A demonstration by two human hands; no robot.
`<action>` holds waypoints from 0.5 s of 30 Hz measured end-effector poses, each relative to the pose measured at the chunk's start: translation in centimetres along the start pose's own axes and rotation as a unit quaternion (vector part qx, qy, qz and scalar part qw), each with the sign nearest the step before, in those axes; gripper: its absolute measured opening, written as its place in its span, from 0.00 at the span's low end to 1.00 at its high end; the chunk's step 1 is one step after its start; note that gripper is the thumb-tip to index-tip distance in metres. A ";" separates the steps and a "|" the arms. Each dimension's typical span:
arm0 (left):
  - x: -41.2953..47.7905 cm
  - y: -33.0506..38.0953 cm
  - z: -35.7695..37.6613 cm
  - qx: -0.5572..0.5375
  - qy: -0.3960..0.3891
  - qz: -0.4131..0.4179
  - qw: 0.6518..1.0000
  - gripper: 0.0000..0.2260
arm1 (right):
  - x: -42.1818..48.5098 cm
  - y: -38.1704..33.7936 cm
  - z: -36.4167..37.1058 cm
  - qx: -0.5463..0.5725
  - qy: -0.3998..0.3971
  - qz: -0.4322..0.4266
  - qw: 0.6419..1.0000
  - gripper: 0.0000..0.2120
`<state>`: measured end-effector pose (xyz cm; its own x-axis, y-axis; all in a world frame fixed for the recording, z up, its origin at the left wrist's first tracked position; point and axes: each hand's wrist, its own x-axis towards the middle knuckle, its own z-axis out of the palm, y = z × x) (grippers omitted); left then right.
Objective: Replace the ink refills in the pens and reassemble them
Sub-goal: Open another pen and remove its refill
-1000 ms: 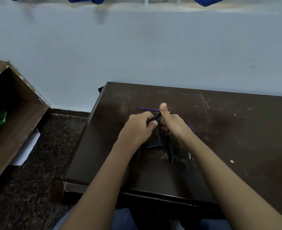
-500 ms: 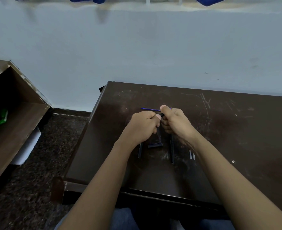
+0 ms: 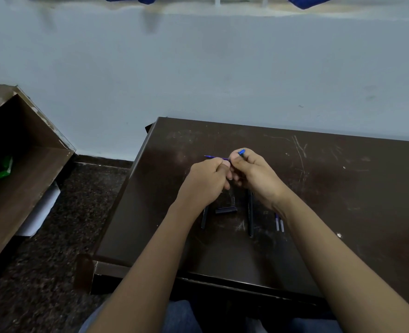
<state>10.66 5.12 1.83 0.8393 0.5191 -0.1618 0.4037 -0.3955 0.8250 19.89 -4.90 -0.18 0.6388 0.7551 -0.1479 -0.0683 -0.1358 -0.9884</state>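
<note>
Above the black cap (image 3: 226, 210) on the counter (image 3: 343, 200), left hand (image 3: 206, 180) and right hand (image 3: 251, 174) meet, fingers closed on a blue refill (image 3: 216, 158). Judged step: refill handling. Next move likely calls for threading it squarely into a barrel (image 3: 250, 216).

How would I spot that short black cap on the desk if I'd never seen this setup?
Start at the dark brown desk, then look just below the two hands, left hand and right hand. The cap lies crosswise between two long black pen barrels; it is the short, stubby piece, and they run lengthwise.
</note>
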 end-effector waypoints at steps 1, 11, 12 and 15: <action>0.1 -0.1 -0.1 0.003 0.010 -0.003 1.000 0.15 | 0.1 0.0 0.0 0.030 -0.008 0.005 1.000 0.08; 0.0 0.2 0.1 0.012 -0.001 -0.006 1.000 0.15 | 0.2 0.1 -0.5 0.092 0.046 0.025 0.994 0.04; 0.0 0.1 0.1 0.017 0.003 -0.008 1.000 0.15 | 0.3 0.0 -0.5 0.115 0.049 0.034 0.992 0.02; 0.0 0.0 0.1 0.025 0.009 -0.017 1.000 0.16 | 0.2 -0.4 -0.6 0.193 0.045 0.055 0.979 0.13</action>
<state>10.73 5.07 1.82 0.8187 0.5457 -0.1790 0.4492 -0.4141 0.7917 20.51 -5.01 0.23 0.6748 0.6879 -0.2674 -0.4141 0.0529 -0.9087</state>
